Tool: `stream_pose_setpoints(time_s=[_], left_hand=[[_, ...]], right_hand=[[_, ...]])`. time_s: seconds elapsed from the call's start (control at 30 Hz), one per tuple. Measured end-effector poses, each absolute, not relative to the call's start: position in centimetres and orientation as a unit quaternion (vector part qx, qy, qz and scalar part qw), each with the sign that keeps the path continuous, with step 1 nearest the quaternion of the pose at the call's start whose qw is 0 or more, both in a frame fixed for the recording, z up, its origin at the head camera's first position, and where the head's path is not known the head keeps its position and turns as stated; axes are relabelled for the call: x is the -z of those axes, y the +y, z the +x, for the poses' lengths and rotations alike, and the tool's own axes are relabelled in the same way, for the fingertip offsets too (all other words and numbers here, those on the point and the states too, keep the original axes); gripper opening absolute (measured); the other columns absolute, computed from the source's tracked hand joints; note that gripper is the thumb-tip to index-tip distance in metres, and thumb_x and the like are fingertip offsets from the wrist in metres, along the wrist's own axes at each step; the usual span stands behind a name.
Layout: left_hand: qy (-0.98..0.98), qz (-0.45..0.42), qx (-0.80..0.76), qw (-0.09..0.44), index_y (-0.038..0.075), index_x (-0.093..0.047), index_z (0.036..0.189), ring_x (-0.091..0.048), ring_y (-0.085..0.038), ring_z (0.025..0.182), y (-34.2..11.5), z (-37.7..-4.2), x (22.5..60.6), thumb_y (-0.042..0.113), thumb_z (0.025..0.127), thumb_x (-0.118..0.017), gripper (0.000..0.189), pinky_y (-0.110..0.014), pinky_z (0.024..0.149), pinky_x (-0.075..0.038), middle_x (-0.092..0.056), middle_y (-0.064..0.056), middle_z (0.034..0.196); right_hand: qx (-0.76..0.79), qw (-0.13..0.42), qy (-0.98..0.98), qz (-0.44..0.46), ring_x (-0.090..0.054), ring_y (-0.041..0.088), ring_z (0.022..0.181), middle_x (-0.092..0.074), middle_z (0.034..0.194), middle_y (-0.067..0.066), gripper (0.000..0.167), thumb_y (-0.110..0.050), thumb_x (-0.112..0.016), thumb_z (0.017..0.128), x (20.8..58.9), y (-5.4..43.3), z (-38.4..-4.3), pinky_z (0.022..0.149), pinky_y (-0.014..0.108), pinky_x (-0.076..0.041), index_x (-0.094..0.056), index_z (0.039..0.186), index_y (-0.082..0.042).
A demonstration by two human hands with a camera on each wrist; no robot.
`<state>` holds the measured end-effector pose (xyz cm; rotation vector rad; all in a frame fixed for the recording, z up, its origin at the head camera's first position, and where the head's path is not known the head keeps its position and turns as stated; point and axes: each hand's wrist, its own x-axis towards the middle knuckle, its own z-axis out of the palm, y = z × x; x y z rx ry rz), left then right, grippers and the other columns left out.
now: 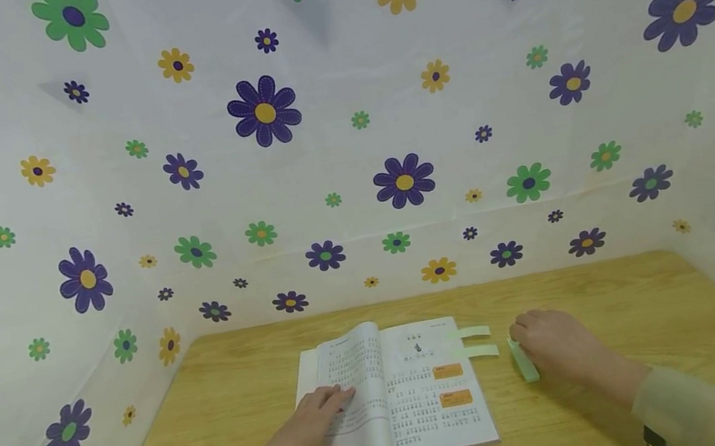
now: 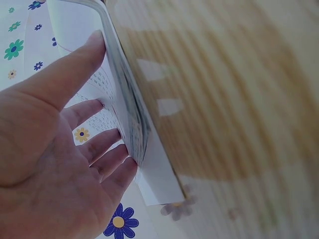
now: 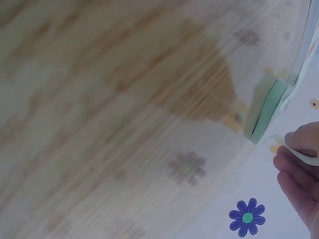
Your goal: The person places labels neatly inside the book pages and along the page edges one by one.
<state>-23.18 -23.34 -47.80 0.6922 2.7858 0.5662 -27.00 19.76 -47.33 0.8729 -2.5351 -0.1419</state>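
An open book (image 1: pixel 439 426) lies on the table, its left page curving up toward the spine. My left hand (image 1: pixel 308 431) rests on that left page with its fingers spread and relaxed; the left wrist view shows the fingertips against the page near the book's edge. To the right of the book, my right hand (image 1: pixel 552 344) is beside a green pad of sticky notes (image 1: pixel 524 361). In the right wrist view, thumb and forefinger pinch a pale sticky note (image 3: pixel 304 158), apart from the pad. Two pale green sticky tabs (image 1: pixel 481 351) stick out from the right page's outer edge.
The wooden table (image 1: pixel 247 363) is bordered at the back and both sides by a white cloth (image 1: pixel 334 157) printed with flowers. Orange boxes (image 1: pixel 447 371) are printed on the right page.
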Motion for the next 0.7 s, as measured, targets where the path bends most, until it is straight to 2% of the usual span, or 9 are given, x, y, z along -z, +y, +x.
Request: stream_pose_setpoints(time_s=[0.27,0.47,0.7], left_hand=[[0.946,0.234,-0.194,0.109,0.008,-0.048,0.158,-0.047,-0.044,0.142,-23.29,-23.18,47.60,0.027,0.086,-0.090,0.085,-0.066,0.116,-0.046,-0.047,-0.023,0.157],[0.946,0.232,-0.198,0.114,0.008,-0.047,0.158,-0.046,-0.045,0.143,-23.33,-23.22,47.65,0.027,0.086,-0.090,0.086,-0.067,0.117,-0.045,-0.046,-0.023,0.158],[0.945,0.231,-0.199,0.117,0.009,-0.047,0.159,-0.045,-0.045,0.144,-23.42,-23.26,47.80,0.027,0.087,-0.090,0.086,-0.067,0.117,-0.045,-0.045,-0.023,0.159]], right_hand=[[0.048,0.260,-0.905,0.333,-0.058,0.013,0.064,-0.065,0.073,0.000,0.017,0.002,-0.081,0.082,47.61,19.69,-27.18,0.054,0.023,-0.052,-0.068,0.082,-0.008],[0.036,0.224,-0.918,0.325,-0.055,0.010,0.062,-0.065,0.072,-0.002,0.018,0.000,-0.082,0.083,47.17,19.30,-26.85,0.054,0.020,-0.051,-0.068,0.084,-0.010],[0.042,0.210,-0.924,0.318,-0.061,0.011,0.064,-0.071,0.078,0.000,0.017,-0.003,-0.084,0.084,46.89,18.87,-26.57,0.057,0.021,-0.056,-0.071,0.091,-0.010]])
